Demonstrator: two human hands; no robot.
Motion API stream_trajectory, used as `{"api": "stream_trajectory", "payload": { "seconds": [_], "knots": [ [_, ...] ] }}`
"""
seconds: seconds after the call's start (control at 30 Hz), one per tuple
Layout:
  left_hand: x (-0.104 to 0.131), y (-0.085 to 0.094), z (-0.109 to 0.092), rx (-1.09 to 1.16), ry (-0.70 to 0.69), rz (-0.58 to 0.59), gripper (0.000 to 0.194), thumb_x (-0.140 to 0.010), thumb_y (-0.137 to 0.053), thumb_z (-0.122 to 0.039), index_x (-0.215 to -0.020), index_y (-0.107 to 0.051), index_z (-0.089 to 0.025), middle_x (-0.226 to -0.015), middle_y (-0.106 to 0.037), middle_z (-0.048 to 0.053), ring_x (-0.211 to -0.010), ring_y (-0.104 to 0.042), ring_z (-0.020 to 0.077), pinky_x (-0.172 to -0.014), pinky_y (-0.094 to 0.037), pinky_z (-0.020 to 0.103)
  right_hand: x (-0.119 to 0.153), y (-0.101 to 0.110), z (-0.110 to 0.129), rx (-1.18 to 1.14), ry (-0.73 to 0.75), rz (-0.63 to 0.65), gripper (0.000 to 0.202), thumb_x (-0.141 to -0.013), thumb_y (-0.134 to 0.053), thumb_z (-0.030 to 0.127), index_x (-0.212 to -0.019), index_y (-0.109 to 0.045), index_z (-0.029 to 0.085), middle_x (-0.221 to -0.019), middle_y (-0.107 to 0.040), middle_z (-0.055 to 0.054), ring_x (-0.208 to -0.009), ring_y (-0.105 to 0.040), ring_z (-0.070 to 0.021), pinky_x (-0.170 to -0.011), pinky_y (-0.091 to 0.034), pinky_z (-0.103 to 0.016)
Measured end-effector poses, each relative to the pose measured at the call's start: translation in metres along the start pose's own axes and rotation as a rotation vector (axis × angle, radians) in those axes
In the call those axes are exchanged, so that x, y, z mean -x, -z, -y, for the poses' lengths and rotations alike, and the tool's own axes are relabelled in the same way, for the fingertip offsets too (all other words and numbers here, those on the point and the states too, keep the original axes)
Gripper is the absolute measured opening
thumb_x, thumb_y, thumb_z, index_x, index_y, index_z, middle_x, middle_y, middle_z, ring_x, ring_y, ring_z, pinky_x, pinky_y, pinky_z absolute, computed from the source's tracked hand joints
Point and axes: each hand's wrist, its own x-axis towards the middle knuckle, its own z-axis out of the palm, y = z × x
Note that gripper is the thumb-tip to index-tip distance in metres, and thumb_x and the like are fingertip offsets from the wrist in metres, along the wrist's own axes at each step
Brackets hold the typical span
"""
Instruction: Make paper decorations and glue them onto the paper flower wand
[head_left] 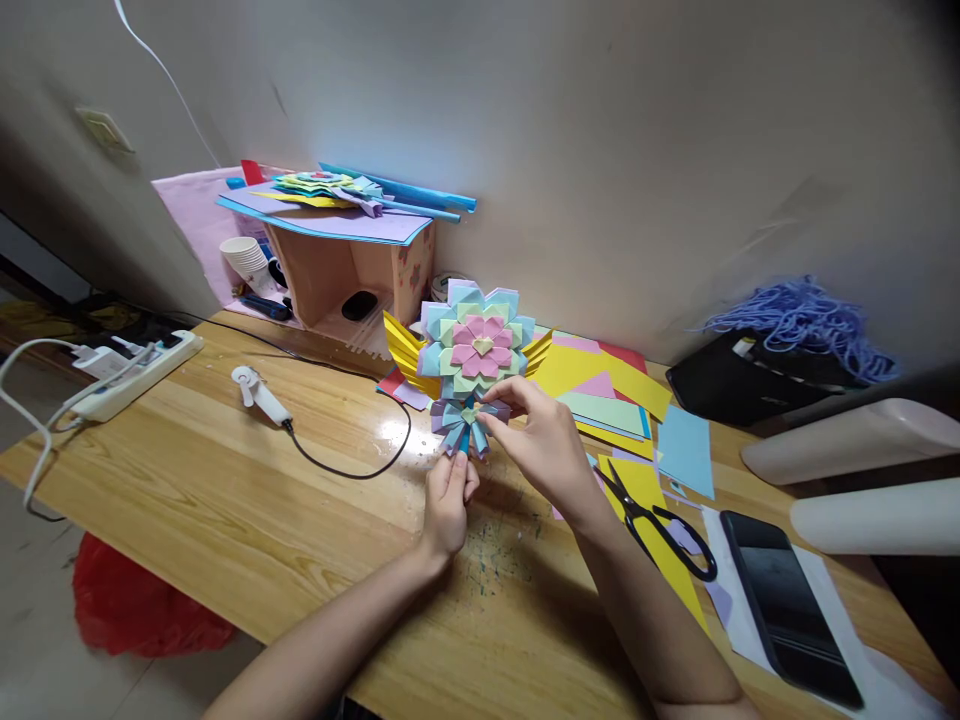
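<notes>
A layered paper flower (491, 330) in blue, green and pink, with a yellow heart in its middle, stands upright above the table. Yellow pleated paper wings (411, 355) spread from its sides. Below it, a smaller pleated paper rosette (454, 420) in blue and purple is fixed on the same blue stem. My left hand (448, 500) is closed round the bottom of that stem. With thumb and forefinger, my right hand (541, 435) pinches the rosette near its small green centre. The fingers partly cover its right side.
Scissors (637, 510) lie on yellow paper at the right, beside a phone (791, 600) and white rolls (870, 515). A corded white device (259, 395) and a power strip (139, 375) are on the left. Behind stands a box (412, 270) topped with another paper flower (322, 187).
</notes>
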Motion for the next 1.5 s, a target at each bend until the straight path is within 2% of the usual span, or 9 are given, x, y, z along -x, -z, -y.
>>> {"api": "stream_trajectory", "payload": {
  "seconds": [0.4,0.6,0.73,0.83,1.07,1.23,1.3,1.4,1.5],
  "knots": [
    [-0.001,-0.001,-0.002,0.033,0.005,-0.029,0.046,-0.087,-0.044,-0.049,-0.054,-0.037,-0.018,-0.051,-0.032,-0.004,-0.048,-0.029,0.0095,-0.049,-0.022,0.026,0.006,-0.02,0.004,0.054,-0.077,-0.07,0.014,-0.079,-0.052,0.023,-0.093,-0.051,0.021,-0.092,-0.064,-0.005,-0.08,-0.061,-0.0204,-0.068,-0.046,-0.031],
    [-0.001,-0.002,-0.002,0.107,0.049,-0.018,0.043,-0.087,-0.046,-0.048,-0.057,-0.036,-0.018,-0.052,-0.032,-0.004,-0.048,-0.028,0.0091,-0.048,-0.021,0.025,0.011,-0.032,0.0,0.033,-0.104,-0.157,0.029,-0.08,-0.052,0.029,-0.105,-0.039,0.021,-0.104,-0.058,-0.01,-0.092,-0.059,-0.0239,-0.075,-0.046,-0.035],
    [-0.001,-0.001,-0.004,0.117,0.037,-0.031,0.041,-0.086,-0.047,-0.048,-0.059,-0.038,-0.018,-0.052,-0.033,-0.004,-0.049,-0.029,0.0093,-0.048,-0.021,0.025,0.013,-0.036,-0.001,-0.054,-0.091,-0.2,0.04,-0.079,-0.057,0.032,-0.11,-0.034,0.022,-0.11,-0.053,-0.01,-0.095,-0.058,-0.0224,-0.077,-0.046,-0.034],
    [-0.001,0.0,-0.005,0.089,0.016,-0.036,0.043,-0.087,-0.046,-0.048,-0.057,-0.037,-0.018,-0.052,-0.033,-0.004,-0.049,-0.029,0.0094,-0.049,-0.022,0.025,0.012,-0.038,-0.003,-0.177,-0.092,-0.202,0.041,-0.078,-0.06,0.033,-0.107,-0.033,0.023,-0.103,-0.054,-0.007,-0.09,-0.059,-0.0194,-0.076,-0.048,-0.031],
    [-0.004,0.002,-0.006,0.072,0.032,-0.063,0.048,-0.086,-0.044,-0.053,-0.054,-0.035,-0.018,-0.051,-0.03,-0.005,-0.047,-0.027,0.0088,-0.048,-0.02,0.025,0.007,-0.05,-0.016,-0.291,-0.182,-0.227,0.051,-0.072,-0.066,0.041,-0.102,-0.028,0.024,-0.102,-0.051,-0.007,-0.086,-0.06,-0.0178,-0.072,-0.051,-0.029],
    [-0.005,0.002,-0.009,0.071,0.003,-0.08,0.048,-0.085,-0.045,-0.053,-0.054,-0.036,-0.018,-0.05,-0.03,-0.005,-0.047,-0.027,0.0087,-0.047,-0.021,0.025,0.002,-0.061,-0.027,-0.432,-0.295,-0.164,0.052,-0.07,-0.064,0.049,-0.095,-0.026,0.025,-0.088,-0.053,-0.002,-0.073,-0.059,-0.0155,-0.06,-0.05,-0.026],
    [-0.005,0.002,-0.01,0.086,0.004,-0.08,0.048,-0.085,-0.045,-0.053,-0.054,-0.036,-0.018,-0.05,-0.03,-0.005,-0.047,-0.026,0.0085,-0.047,-0.02,0.025,0.001,-0.061,-0.028,-0.522,-0.334,-0.063,0.044,-0.072,-0.061,0.052,-0.092,-0.035,0.023,-0.081,-0.054,-0.001,-0.066,-0.056,-0.0141,-0.056,-0.047,-0.025],
    [-0.005,0.002,-0.008,0.114,0.024,-0.059,0.048,-0.085,-0.045,-0.052,-0.054,-0.036,-0.018,-0.05,-0.03,-0.005,-0.046,-0.026,0.008,-0.046,-0.02,0.024,-0.001,-0.057,-0.027,-0.674,-0.329,0.133,0.037,-0.075,-0.058,0.053,-0.075,-0.047,0.018,-0.063,-0.049,0.002,-0.054,-0.046,-0.0101,-0.05,-0.039,-0.023],
    [-0.004,0.002,-0.007,0.132,0.049,-0.023,0.049,-0.085,-0.045,-0.053,-0.053,-0.035,-0.018,-0.049,-0.029,-0.005,-0.046,-0.026,0.0075,-0.045,-0.021,0.023,-0.002,-0.052,-0.026,-0.751,-0.3,0.193,0.039,-0.075,-0.06,0.051,-0.064,-0.05,0.016,-0.056,-0.046,0.003,-0.05,-0.041,-0.008,-0.05,-0.034,-0.022]
  ]
}}
